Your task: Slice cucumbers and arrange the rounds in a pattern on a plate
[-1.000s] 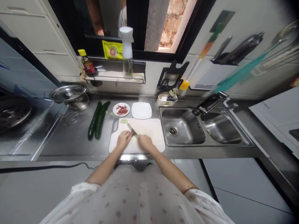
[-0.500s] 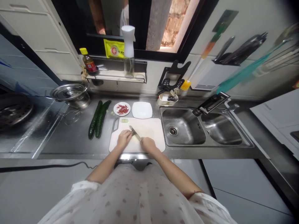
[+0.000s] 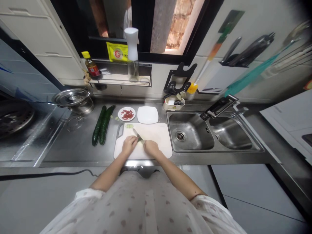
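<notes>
My right hand (image 3: 151, 148) is closed round the handle of a knife (image 3: 137, 134), its blade slanting up and left over the white cutting board (image 3: 159, 135). Opposite it, my left hand (image 3: 130, 145) has its fingers pinched on a small piece of cucumber (image 3: 139, 139), mostly hidden by the fingers and blade. Thin cucumber slices (image 3: 129, 126) lie at the board's top left. Behind the board are a small plate of chopped red pieces (image 3: 127, 114) and a plain white plate (image 3: 147, 115).
Two whole cucumbers (image 3: 102, 125) lie left of the board. Beyond them stand a lidded steel pot (image 3: 74, 99) and a wire whisk (image 3: 75, 123). A double sink (image 3: 192, 130) with a black tap (image 3: 218, 108) is on the right. A wall shelf (image 3: 119, 79) holds bottles.
My right hand and the knife have shifted slightly left, closer to my left hand. My left hand stays nearly in place on the cucumber piece. The camera view has tilted a little.
</notes>
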